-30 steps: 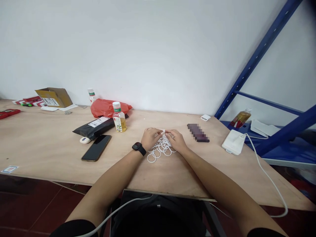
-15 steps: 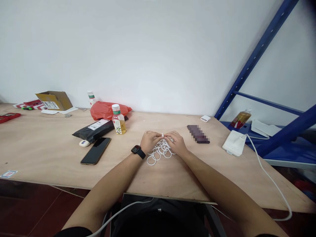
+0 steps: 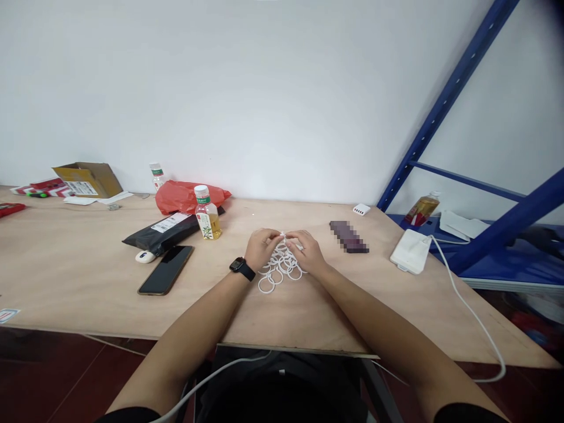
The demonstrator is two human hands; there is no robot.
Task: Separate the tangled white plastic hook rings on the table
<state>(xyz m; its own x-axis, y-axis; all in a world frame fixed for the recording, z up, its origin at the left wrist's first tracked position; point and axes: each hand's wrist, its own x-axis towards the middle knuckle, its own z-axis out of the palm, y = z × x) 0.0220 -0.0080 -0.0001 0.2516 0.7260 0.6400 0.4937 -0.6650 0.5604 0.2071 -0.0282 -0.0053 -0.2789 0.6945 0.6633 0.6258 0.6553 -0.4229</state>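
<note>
From here little has changed: the bare left hand [image 3: 262, 248] and right hand [image 3: 309, 252] stay close together, fingertips pinched on the top of the interlinked white plastic rings [image 3: 279, 271].

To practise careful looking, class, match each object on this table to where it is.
Objects:
1. Black smartwatch
2. White rings
3. Black smartphone
4. Red plastic bag

Places:
A. Far edge of the plywood table
B. Beneath the left hand and right hand
C. Flat, left of the hands
D. On the left wrist

Pairs: 1-D, 2-B, 3-C, 4-A
</note>
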